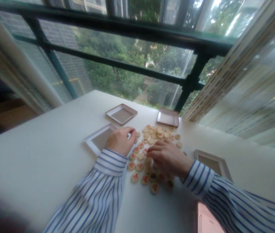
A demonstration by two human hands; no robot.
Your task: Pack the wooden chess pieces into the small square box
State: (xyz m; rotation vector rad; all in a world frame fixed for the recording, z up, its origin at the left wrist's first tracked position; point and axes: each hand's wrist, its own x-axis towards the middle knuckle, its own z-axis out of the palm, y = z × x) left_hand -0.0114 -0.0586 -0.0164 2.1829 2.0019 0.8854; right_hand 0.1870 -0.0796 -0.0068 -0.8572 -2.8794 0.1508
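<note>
Many round wooden Chinese chess pieces (154, 187) lie loose on the white table, several showing red characters, a few black, others plain face up. My left hand (120, 141) is at the left edge of the spread, thumb and index finger pinched together. Anything between its fingertips is too small to make out. My right hand (168, 158) hangs palm down over the middle of the pieces, its fingers bent and close together. The fingertips come down at a plain piece (148, 160); the palm side is hidden.
A shallow tray (96, 149) lies partly behind my left hand. Two more trays, one at back left (134, 114) and one at back right (168, 125), stand near the window. Another tray (222, 165) is right of my right wrist. A pink object (209, 218) shows at the lower right.
</note>
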